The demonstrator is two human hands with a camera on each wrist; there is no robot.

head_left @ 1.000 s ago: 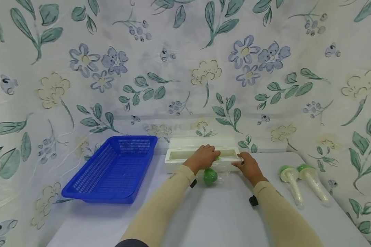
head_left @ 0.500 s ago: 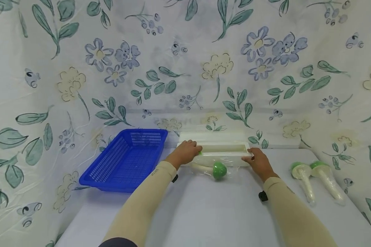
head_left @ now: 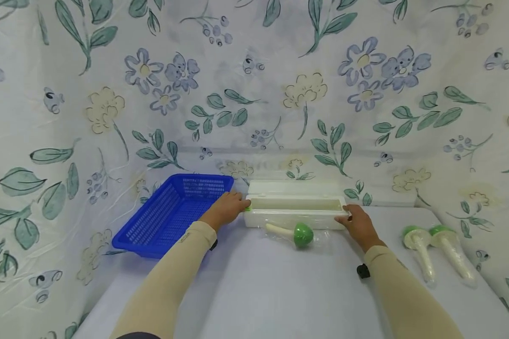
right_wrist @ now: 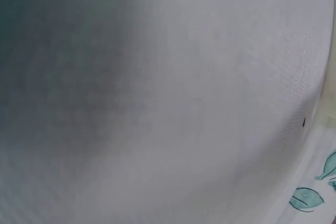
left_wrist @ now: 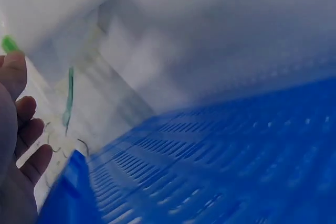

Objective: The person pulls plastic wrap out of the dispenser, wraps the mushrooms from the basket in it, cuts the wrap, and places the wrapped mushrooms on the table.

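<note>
A white cling film box (head_left: 294,219) with its lid raised lies along the back of the table. At its left end my left hand (head_left: 225,209) pinches the small green slide cutter (left_wrist: 9,44), mostly hidden by the fingers in the head view. My right hand (head_left: 360,227) grips the box's right end, thumb in front and fingers on top. In front of the box a toy mushroom (head_left: 303,235), green-capped with a pale stem, lies on its side amid clear film. The right wrist view shows neither hand nor box.
A blue plastic basket (head_left: 174,249) stands at the left, close beside my left hand and forearm. Two film-wrapped mushrooms (head_left: 424,261) (head_left: 458,261) lie at the table's right side. A flower-patterned cloth (head_left: 271,165) hangs behind the table.
My left hand has slid leftward along the box with the green slide cutter, from right of its middle to the left end. My right hand has stayed at the right end.
</note>
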